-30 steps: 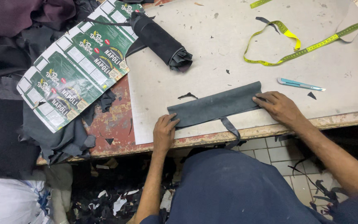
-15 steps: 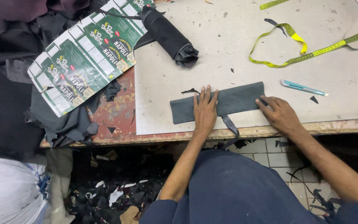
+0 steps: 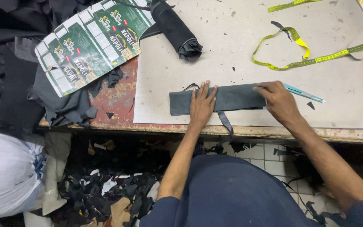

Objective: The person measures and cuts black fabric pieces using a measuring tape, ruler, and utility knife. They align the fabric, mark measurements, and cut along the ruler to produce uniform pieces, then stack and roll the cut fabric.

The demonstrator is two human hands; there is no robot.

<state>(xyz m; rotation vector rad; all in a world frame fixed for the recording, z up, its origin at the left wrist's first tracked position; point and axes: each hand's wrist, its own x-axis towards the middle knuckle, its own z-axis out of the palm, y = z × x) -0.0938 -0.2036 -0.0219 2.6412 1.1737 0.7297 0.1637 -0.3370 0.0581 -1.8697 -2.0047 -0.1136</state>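
Note:
A long dark grey strip of material (image 3: pixel 236 97) lies flat on a pale cutting board (image 3: pixel 240 46) near the table's front edge. My left hand (image 3: pixel 202 106) presses flat on the strip's left half, fingers spread. My right hand (image 3: pixel 279 101) rests on the strip's right end, fingers curled over its top edge. A thin grey offcut (image 3: pixel 225 122) hangs from under the strip over the table edge. A light blue pen-like tool (image 3: pixel 304 93) lies just right of my right hand.
A yellow measuring tape (image 3: pixel 299 59) curls across the board at the right. A rolled dark bundle (image 3: pixel 175 29) lies at the top. Flattened green printed cardboard (image 3: pixel 91 44) and dark cloth (image 3: pixel 64 105) sit at the left. Scraps (image 3: pixel 106 193) and a white sack (image 3: pixel 7 176) are on the floor.
My left hand moved from the strip's left end at the table edge up onto the strip and now presses it flat. My right hand stays at the right end.

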